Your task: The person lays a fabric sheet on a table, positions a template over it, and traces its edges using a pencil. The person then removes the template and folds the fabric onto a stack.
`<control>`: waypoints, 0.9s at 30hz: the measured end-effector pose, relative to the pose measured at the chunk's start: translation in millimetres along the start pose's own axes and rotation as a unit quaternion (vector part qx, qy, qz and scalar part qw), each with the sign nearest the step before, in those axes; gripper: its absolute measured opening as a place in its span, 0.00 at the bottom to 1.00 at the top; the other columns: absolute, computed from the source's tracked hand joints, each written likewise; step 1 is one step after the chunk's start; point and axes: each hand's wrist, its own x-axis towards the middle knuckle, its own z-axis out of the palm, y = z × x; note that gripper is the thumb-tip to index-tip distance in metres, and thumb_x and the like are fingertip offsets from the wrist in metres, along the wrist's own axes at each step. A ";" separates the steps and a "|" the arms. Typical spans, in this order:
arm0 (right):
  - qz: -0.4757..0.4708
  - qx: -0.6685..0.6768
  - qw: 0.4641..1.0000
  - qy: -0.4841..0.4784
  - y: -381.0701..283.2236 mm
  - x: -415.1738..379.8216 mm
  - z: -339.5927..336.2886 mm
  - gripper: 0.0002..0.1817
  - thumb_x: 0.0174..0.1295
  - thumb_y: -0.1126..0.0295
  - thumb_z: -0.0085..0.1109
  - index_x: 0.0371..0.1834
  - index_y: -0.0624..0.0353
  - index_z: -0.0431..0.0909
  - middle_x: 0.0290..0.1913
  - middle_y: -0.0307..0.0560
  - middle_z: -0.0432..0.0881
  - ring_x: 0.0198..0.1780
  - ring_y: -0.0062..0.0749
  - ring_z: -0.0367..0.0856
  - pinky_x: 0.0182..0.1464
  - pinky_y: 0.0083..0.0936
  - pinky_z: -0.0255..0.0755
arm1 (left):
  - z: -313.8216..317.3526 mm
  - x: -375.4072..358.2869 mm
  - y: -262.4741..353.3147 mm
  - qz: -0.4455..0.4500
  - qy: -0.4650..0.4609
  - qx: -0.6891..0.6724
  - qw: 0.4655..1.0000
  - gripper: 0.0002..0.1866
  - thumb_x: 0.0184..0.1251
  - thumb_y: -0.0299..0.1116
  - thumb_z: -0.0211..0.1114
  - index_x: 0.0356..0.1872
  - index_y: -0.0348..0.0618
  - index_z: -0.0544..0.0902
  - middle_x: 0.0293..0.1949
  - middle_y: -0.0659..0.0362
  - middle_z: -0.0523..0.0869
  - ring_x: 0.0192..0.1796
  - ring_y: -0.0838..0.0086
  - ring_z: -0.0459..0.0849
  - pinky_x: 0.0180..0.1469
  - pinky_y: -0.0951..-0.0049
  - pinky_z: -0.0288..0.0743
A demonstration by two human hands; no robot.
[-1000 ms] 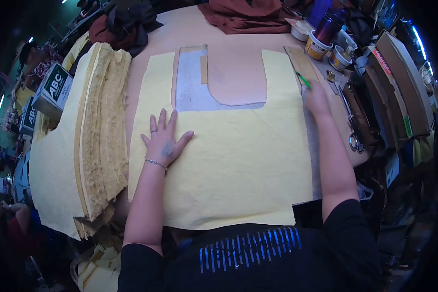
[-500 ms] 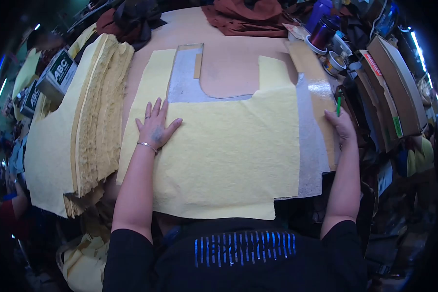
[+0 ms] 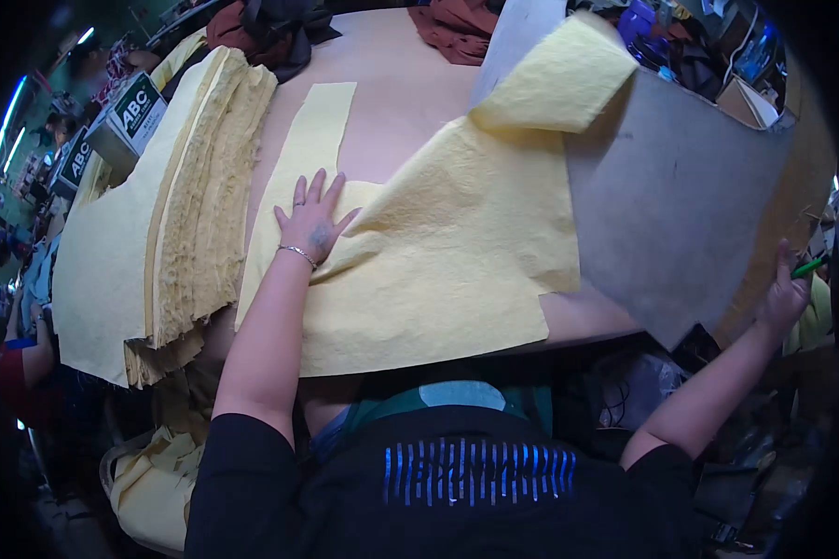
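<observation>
My left hand (image 3: 317, 224) lies flat with fingers spread on a pale yellow fabric piece (image 3: 438, 261), pressing it to the table. Over at the far right, my right hand (image 3: 788, 291) is closed at the edge of a large grey cardboard pattern (image 3: 662, 196) with a brown strip along its side. A green pen (image 3: 809, 267) sticks out from the same hand. The board is tilted up to the right of the fabric. One upper corner of the fabric is flipped up against it, and creases run from there toward my left hand.
A thick stack of yellow fabric layers (image 3: 205, 196) stands at the left, beside boxes marked ABC (image 3: 135, 114). Dark red cloth (image 3: 452, 30) lies at the back of the table. Yellow scraps fill a container (image 3: 149, 498) at lower left. A purple bottle (image 3: 636, 20) stands at the back right.
My right hand has moved right, carrying the cardboard pattern off the fabric and tilting it. The fabric's upper right part has lifted and folded. My left hand stays pressed on the fabric.
</observation>
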 end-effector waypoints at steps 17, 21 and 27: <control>-0.074 0.033 0.982 0.172 -7.4 -88.6 6.5 0.08 0.55 0.75 0.57 0.36 0.68 0.73 0.38 0.46 0.78 0.38 0.22 0.74 0.41 0.17 0.68 | -24.2 7.5 101.4 0.150 -0.023 0.066 0.986 0.36 0.55 0.63 0.43 0.64 0.64 0.51 0.67 0.62 0.44 0.69 0.59 0.37 0.59 0.33 0.37; -0.056 0.039 0.980 0.185 -2.2 -96.0 4.2 0.09 0.54 0.76 0.57 0.36 0.68 0.73 0.38 0.46 0.78 0.38 0.21 0.74 0.41 0.16 0.68 | -1.5 -13.3 142.8 0.304 -0.074 -0.015 0.950 0.39 0.51 0.68 0.42 0.63 0.61 0.56 0.66 0.60 0.49 0.68 0.55 0.40 0.56 0.31 0.42; 0.016 0.037 0.978 0.205 9.9 -103.7 -4.7 0.11 0.53 0.73 0.60 0.36 0.68 0.73 0.38 0.46 0.78 0.37 0.20 0.74 0.40 0.15 0.68 | -7.8 -26.3 172.6 0.281 -0.086 0.012 0.956 0.38 0.53 0.66 0.44 0.64 0.59 0.54 0.67 0.59 0.47 0.68 0.54 0.41 0.56 0.31 0.42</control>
